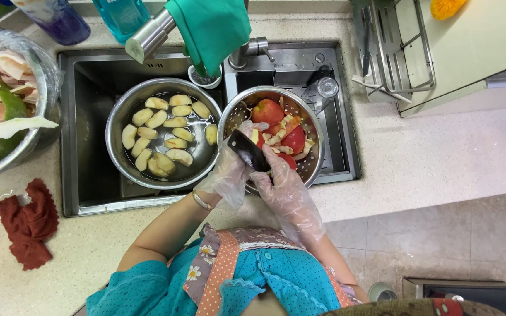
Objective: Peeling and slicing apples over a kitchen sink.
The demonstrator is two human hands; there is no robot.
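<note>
Over the sink (89, 193), both gloved hands meet at the near rim of the colander (314, 167). The right hand (285, 187) is closed around a dark knife (248, 150), its blade reaching over the colander's red apples (267, 111) and peels. The left hand (229, 172) is curled beside the blade; whether it holds a piece I cannot tell. Left of the colander, inside the sink, a steel bowl (118, 117) holds peeled apple slices (156, 120) in water. A red cloth (27, 225) lies on the counter left of the sink.
</note>
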